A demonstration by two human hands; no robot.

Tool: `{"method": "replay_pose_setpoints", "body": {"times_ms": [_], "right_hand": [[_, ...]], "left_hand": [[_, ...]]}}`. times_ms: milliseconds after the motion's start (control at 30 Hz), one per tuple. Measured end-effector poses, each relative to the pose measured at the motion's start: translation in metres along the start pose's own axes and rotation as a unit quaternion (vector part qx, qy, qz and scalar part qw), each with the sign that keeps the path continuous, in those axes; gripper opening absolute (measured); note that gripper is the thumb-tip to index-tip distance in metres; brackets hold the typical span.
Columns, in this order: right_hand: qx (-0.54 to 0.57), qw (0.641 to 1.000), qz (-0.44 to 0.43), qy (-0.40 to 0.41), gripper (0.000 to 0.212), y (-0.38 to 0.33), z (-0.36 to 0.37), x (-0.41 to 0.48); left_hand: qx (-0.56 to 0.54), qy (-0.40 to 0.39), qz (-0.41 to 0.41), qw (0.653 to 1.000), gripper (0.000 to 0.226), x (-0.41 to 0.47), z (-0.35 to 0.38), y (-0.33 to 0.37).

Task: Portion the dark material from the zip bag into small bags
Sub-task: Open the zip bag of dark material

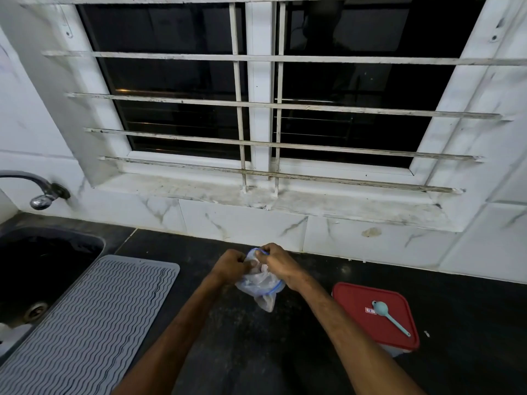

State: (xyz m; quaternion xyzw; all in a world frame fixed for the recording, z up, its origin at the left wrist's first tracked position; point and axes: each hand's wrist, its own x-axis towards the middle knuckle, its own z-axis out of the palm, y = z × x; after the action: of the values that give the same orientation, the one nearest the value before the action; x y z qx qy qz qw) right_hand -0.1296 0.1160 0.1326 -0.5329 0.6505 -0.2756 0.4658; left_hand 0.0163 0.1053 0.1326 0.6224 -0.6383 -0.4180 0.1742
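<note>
My left hand (232,265) and right hand (275,259) meet in front of me, both forearms reaching straight out, knuckles up and fingers curled. Each hand pinches the top of the zip bag (261,283): the left hand grips the near side of the mouth, and the right hand holds the blue zip strip where it arches up between my thumbs.

The bag is thin clear plastic, soft and heavily crumpled, with the blue strip looping round its opening. It sags from my hands and narrows to a limp corner pointing down at the bench (228,337). I cannot tell whether that corner touches the surface. Through the wrinkled film I see only pale, cloudy shapes, so I cannot make out what is inside.

The bench is dark polished stone with fine pale speckles. To my right sits a box with rounded corners and a glossy red lid (368,303), and a small pale-blue spoon (389,319) lies slantwise on top. To my left lies a grey rubbery mat (94,317) ribbed with wavy ridges, just beside a black sink (37,269) with a chromed tap (42,192) above it. White marble-veined tiles (242,223) back the bench, under a stained sill (285,198) and chipped white window bars (256,104).
</note>
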Motion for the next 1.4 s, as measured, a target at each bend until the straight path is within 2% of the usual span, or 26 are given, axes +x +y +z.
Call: {"method": "replay_pose_setpoints", "body": {"times_ms": [33,100,167,233,267,333,400,467,533,600,667,733,800,867,967,1067,1267,1400], "right_hand": [[0.035,0.999,0.004,-0.012,0.024,0.003,0.0,-0.001],[0.044,0.998,-0.028,-0.029,0.03,0.007,-0.003,-0.002],[-0.025,0.996,-0.087,-0.027,0.031,0.01,-0.007,-0.002],[-0.118,0.983,-0.139,0.005,0.023,0.01,-0.011,-0.001],[-0.14,0.977,-0.157,0.022,0.019,0.01,-0.012,-0.001],[-0.139,0.976,-0.161,0.04,0.015,0.008,-0.014,0.0],[-0.121,0.983,-0.126,0.049,0.018,0.006,-0.018,0.0],[-0.113,0.987,-0.091,0.069,0.023,0.008,-0.02,0.003],[-0.093,0.989,-0.074,0.084,0.021,0.008,-0.018,0.005],[-0.066,0.991,-0.076,0.083,0.016,0.006,-0.015,0.008],[-0.04,0.991,-0.088,0.087,0.012,0.003,-0.012,0.009],[-0.026,0.99,-0.107,0.094,0.014,0.001,-0.013,0.009],[-0.017,0.991,-0.119,0.064,0.014,0.002,-0.017,0.009],[-0.027,0.992,-0.119,0.03,0.021,0.006,-0.021,0.008],[-0.056,0.992,-0.111,0.034,0.027,0.012,-0.025,0.006],[-0.073,0.989,-0.118,0.045,0.022,0.013,-0.024,0.006],[-0.116,0.98,-0.124,0.101,0.023,0.01,-0.023,0.004],[-0.111,0.981,-0.107,0.118,0.017,0.011,-0.02,0.007]], "left_hand": [[-0.018,0.016,-0.013,1.0,0.027,0.0,0.003,0.0],[-0.133,0.029,-0.05,0.989,0.029,0.0,0.009,-0.002],[-0.286,0.041,-0.087,0.953,0.029,-0.002,0.014,-0.001],[-0.407,0.056,-0.134,0.902,0.029,-0.002,0.02,0.003],[-0.447,0.061,-0.141,0.881,0.03,-0.001,0.023,0.005],[-0.469,0.052,-0.124,0.873,0.033,-0.002,0.026,0.008],[-0.429,0.008,-0.078,0.9,0.032,-0.005,0.024,0.005],[-0.328,-0.019,0.01,0.944,0.024,-0.006,0.021,0.0],[-0.231,0.024,0.107,0.967,0.013,-0.003,0.02,-0.005],[-0.184,0.078,0.148,0.969,0.012,-0.003,0.017,-0.004],[-0.188,0.074,0.119,0.972,0.019,-0.002,0.015,0.0],[-0.259,0.041,0.052,0.964,0.023,0.0,0.014,0.001],[-0.31,0.023,0.007,0.95,0.022,0.001,0.011,0.001],[-0.327,0.018,0.0,0.945,0.023,0.002,0.011,-0.002],[-0.334,0.013,0.004,0.943,0.023,0.001,0.013,-0.004],[-0.283,0.045,0.029,0.958,0.018,0.002,0.017,-0.002],[-0.048,0.089,0.092,0.991,0.023,0.007,0.022,-0.008],[-0.063,0.081,0.099,0.99,0.018,0.01,0.02,-0.007]]}}
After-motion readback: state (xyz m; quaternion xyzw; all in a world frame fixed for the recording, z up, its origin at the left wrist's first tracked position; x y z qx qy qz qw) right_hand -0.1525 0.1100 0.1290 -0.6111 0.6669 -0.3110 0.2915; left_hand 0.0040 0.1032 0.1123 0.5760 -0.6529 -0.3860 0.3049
